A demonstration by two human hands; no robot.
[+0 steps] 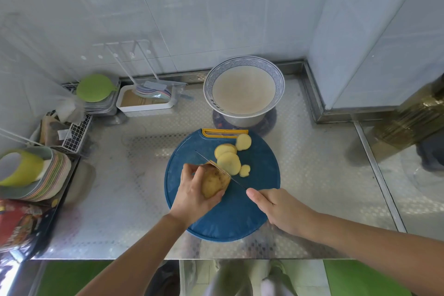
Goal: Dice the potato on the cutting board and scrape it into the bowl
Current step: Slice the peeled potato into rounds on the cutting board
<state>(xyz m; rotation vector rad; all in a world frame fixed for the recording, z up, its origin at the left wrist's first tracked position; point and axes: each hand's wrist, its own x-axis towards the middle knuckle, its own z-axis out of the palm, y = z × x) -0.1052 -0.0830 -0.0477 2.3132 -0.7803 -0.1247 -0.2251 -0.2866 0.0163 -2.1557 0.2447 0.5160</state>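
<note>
A round blue cutting board (235, 214) lies on the steel counter. My left hand (192, 194) grips the unpeeled potato (213, 181) on the board. My right hand (276, 209) holds a knife (216, 167) by its hidden handle, and the thin blade stands edge-down against the potato's cut end. Several pale round slices (229, 162) lie on the board just right of the blade. Behind the board stands the white bowl (280, 84) with a blue patterned rim, its inside bare.
A yellow handle (224, 132) sits at the board's far edge. At the back left are a white container (144, 103), a green lid (95, 87) on stacked trays and a wire basket (74, 137). Stacked plates with a green cup (21, 170) stand at left.
</note>
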